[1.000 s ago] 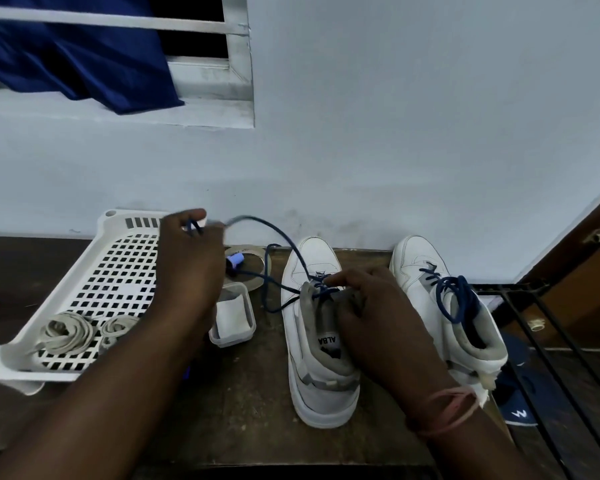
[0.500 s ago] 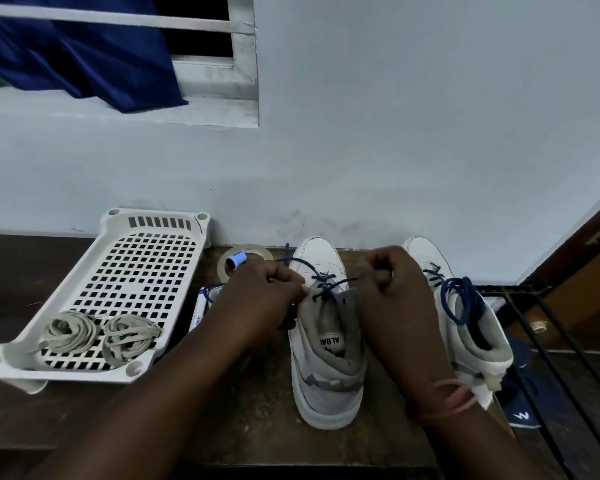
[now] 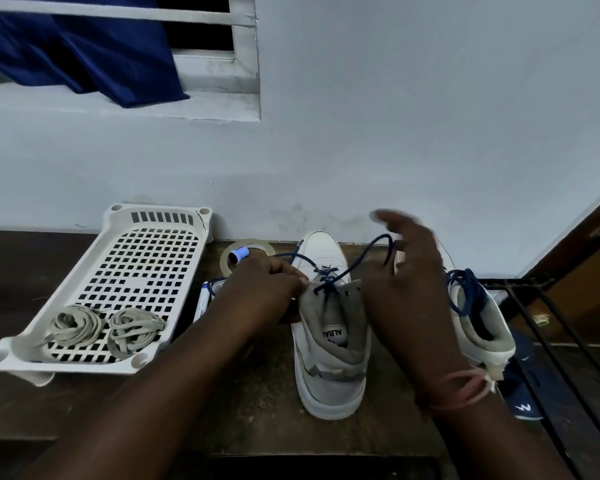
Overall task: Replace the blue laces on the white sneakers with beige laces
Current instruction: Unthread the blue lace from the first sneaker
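The left hand point(image 3: 267, 289) pinches the grey collar of the white high-top sneaker point(image 3: 329, 327) at six o'clock; the right hand point(image 3: 406, 285), at three, grasps its thin blue lace point(image 3: 357, 263). Two coiled beige laces point(image 3: 104, 327) lie in the white perforated plastic tray point(image 3: 153, 220) at nine.

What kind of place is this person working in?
Probably a home: a dark wooden surface against a pale painted wall, a blue curtain at a barred window, and a black metal shoe rack.

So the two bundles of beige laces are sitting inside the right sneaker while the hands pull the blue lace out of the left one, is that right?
Not quite. The head view shows the beige laces lying in the white perforated tray, not in the right sneaker. The hands are indeed pulling the blue lace out of the left sneaker.
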A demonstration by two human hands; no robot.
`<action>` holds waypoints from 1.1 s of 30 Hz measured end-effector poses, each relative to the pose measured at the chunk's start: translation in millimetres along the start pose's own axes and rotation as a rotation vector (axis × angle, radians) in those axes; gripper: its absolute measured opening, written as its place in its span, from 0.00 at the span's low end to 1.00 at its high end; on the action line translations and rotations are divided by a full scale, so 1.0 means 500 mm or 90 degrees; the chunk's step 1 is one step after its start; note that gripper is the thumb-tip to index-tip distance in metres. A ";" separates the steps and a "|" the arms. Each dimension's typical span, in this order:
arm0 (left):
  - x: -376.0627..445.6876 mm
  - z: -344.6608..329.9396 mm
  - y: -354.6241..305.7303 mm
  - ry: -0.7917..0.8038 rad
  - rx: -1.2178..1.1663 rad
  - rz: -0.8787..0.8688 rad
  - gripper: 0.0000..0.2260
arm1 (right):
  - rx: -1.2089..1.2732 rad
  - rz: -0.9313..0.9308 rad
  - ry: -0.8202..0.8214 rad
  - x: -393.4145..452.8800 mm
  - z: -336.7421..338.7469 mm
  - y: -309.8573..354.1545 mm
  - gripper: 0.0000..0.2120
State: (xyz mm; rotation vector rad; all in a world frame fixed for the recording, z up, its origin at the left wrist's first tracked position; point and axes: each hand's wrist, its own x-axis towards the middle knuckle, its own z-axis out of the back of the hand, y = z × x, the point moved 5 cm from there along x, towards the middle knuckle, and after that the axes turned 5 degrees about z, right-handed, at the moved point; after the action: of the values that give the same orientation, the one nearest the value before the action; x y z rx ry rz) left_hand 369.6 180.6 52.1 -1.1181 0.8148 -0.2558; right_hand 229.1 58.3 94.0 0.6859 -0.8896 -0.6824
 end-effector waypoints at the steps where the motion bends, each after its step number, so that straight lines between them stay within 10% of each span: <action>1: 0.000 -0.002 -0.001 0.001 0.001 -0.002 0.05 | -0.086 0.012 0.096 -0.007 -0.019 0.000 0.16; 4: -0.001 -0.002 -0.003 0.002 0.013 -0.011 0.05 | -0.288 0.022 0.298 -0.031 -0.060 -0.011 0.07; 7: -0.002 0.001 -0.003 0.007 0.006 -0.017 0.04 | -0.222 0.039 0.221 -0.024 -0.052 -0.003 0.03; 14: 0.006 0.000 0.001 0.006 0.011 -0.021 0.05 | 0.651 -0.324 -0.128 0.003 0.003 -0.008 0.09; 23: 0.006 0.004 -0.002 -0.019 0.074 -0.044 0.06 | 0.152 0.173 -0.262 0.009 0.090 0.053 0.04; 30: 0.004 -0.018 0.000 -0.076 0.102 -0.107 0.03 | -0.238 -0.068 0.211 -0.024 -0.037 -0.035 0.35; 33: 0.007 -0.035 0.000 -0.092 0.138 -0.144 0.11 | -0.269 -0.072 0.262 -0.036 -0.053 -0.044 0.32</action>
State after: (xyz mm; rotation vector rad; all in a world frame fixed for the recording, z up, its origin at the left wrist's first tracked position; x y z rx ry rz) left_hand 359.8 166.5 47.3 -1.0108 0.5189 -0.4369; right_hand 238.2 65.3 56.9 0.4719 -0.3131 -0.7648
